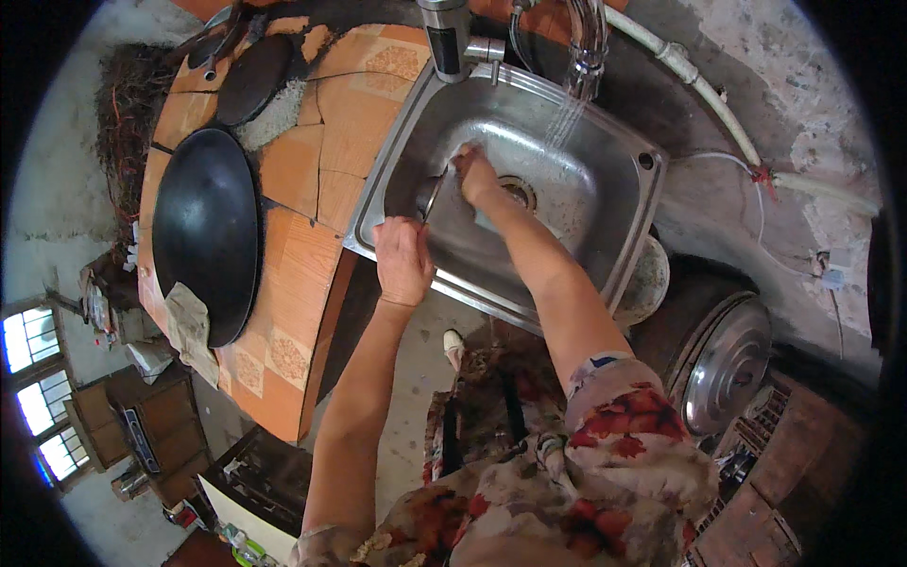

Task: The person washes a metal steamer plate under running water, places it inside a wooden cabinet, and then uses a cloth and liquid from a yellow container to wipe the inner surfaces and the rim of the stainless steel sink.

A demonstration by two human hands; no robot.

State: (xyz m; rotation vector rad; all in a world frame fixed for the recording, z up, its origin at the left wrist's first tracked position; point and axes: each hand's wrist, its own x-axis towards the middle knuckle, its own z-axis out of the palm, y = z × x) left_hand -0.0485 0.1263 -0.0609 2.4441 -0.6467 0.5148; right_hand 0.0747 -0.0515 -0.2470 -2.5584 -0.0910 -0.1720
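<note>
A stainless-steel sink [599, 259] lies before me, and both my hands are over its left side. My left hand [404, 255] is closed at the near left rim, around the lower end of a thin metal utensil [436, 195]. At that utensil's upper end are the bent fingers of my right hand [473, 172], deeper inside the basin. The utensil is seen nearly edge-on, and its exact kind is unclear. Water [565, 122] streams from the chrome faucet [585, 67] into the far right of the basin. The drain [519, 191] is partly behind my right forearm.
To the left, a large black wok [205, 234] is set in a cracked tiled stove top [297, 262], a cloth [190, 322] on its edge. A dark round lid [255, 78] lies farther back. Right of the sink stand a basin [648, 280] and a large lidded pot [730, 365].
</note>
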